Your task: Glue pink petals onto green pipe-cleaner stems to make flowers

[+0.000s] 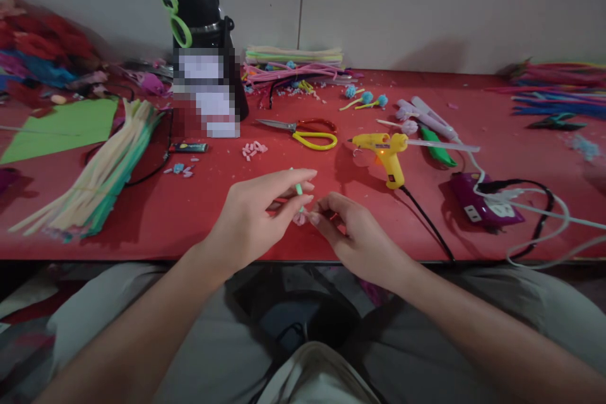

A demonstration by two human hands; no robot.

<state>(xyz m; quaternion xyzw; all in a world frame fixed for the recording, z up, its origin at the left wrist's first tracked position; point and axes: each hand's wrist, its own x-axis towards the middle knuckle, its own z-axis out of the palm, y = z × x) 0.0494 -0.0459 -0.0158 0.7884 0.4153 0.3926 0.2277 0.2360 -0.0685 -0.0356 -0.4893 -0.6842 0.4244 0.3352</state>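
Note:
My left hand (258, 218) pinches a light green pipe-cleaner stem (298, 189) between thumb and fingers, just above the table's front edge. At the stem's lower end sits a small pink fuzzy flower head (299, 219). The fingertips of my right hand (360, 230) are closed together against the pink head's right side; whether a small piece is between them is too small to tell. Beyond my hands lie a pile of short pink pipe-cleaner pieces (254, 150), scissors (307, 132) with red and yellow handles, and a yellow glue gun (387, 158) with its orange light on.
On the red table, a pipe-cleaner bundle (108, 164) and green sheet (61, 129) lie left. A black bottle (194, 6) stands behind them. Blue flower heads (367, 97) lie at the back. Cables trail from a purple power strip (485, 202) at right.

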